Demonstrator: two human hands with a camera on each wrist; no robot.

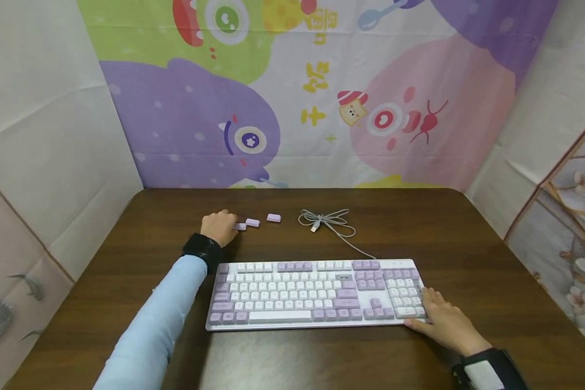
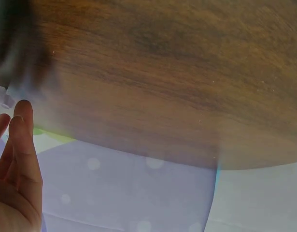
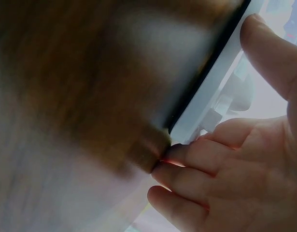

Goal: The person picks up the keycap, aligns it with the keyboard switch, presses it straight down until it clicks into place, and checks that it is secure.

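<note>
A white and lilac keyboard (image 1: 287,318) lies on the table. Beyond its far left corner, my left hand (image 1: 218,227) reaches down by a row of small lilac keycaps. The nearest keycap (image 1: 241,226) is partly behind the fingers; another keycap (image 1: 252,222) touches or almost touches it, and a third keycap (image 1: 273,218) lies farther right. In the left wrist view, relaxed fingers (image 2: 25,154) come close to a pale keycap (image 2: 1,96); contact is unclear. At the keyboard's right end rests my right hand (image 1: 450,324), thumb by the front corner, fairly straight fingers (image 3: 187,179) along the side.
A coiled grey USB cable (image 1: 329,219) lies behind the keyboard and joins its far edge. The brown wooden table (image 1: 292,357) ends at a patterned cloth backdrop (image 1: 312,157), with pale cloth walls on both sides.
</note>
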